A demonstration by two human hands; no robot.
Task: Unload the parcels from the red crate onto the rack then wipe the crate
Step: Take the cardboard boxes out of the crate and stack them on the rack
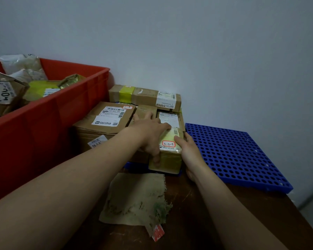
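Red crate: set at the left end of the counter, against the wall; several bagged and boxed parcels are seen inside it.
Rack: a blue perforated panel laid flat at the far right corner of the counter; its right part is bare, and its left part is covered by boxes.
Small parcel: a taped box marked "3-3-5", placed at the near edge of the rack, just beside the large parcel.
Left hand: laid over the top of the small parcel, fingers spread across it and the thumb pressed down on its near face, so that the box is gripped.
Right hand: held against the right side of the small parcel, with the thumb hooked over its top edge.
Far parcel: a long box banded with yellow tape, set against the wall behind the others.
Cloth: a frayed tan rag spread flat near the front edge of the counter, apart from both hands.
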